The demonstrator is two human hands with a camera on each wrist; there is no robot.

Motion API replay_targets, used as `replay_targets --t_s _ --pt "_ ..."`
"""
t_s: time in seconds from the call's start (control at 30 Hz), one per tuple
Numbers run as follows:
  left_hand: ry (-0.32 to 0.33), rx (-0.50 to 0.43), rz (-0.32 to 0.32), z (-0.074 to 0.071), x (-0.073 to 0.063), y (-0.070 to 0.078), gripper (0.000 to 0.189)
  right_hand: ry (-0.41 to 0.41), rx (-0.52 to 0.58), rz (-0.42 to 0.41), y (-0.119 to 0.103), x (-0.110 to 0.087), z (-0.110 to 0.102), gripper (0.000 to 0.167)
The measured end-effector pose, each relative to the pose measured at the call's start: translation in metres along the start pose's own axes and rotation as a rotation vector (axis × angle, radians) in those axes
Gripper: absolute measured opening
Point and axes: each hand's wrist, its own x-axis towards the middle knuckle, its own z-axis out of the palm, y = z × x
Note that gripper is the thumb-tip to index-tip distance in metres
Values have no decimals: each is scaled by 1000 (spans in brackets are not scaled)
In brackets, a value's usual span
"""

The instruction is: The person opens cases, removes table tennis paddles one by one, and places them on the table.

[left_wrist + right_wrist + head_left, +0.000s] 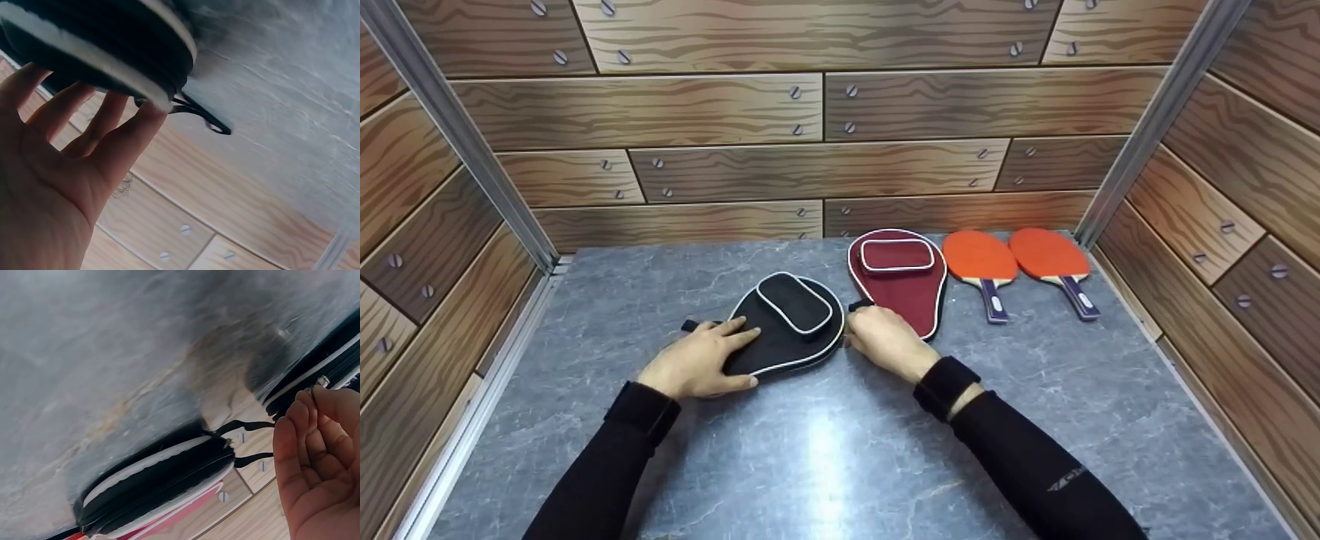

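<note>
black case under left fingers; right fingers apparently pinch zipper pull

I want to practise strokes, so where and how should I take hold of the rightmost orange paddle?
Probably by its slim handle, coming from the near side: the paddle lies flat, with the handle pointing that way and slightly right.

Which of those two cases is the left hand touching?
The black case, with the left hand on it; that hand isn't touching the red case.
</note>
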Motion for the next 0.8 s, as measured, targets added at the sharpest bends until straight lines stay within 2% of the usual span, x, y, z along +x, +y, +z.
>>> replay_targets --t_s 0.17,0.4,0.53,0.67,0.8 --pt "12 -15 11 1 -7 11 85 -3 20 36 5 3 -1 18" --pt "-7 -47 25 3 -15 29 83 -14 38 78 10 5 -2 17" --pt "-13 -66 58 4 -19 40 82 -2 18 79 13 7 -2 16" --pt "-21 -56 104 2 -20 49 78 2 8 91 16 9 -1 17" --pt "-23 3 131 -2 -17 55 72 6 9 101 18 12 -1 20"
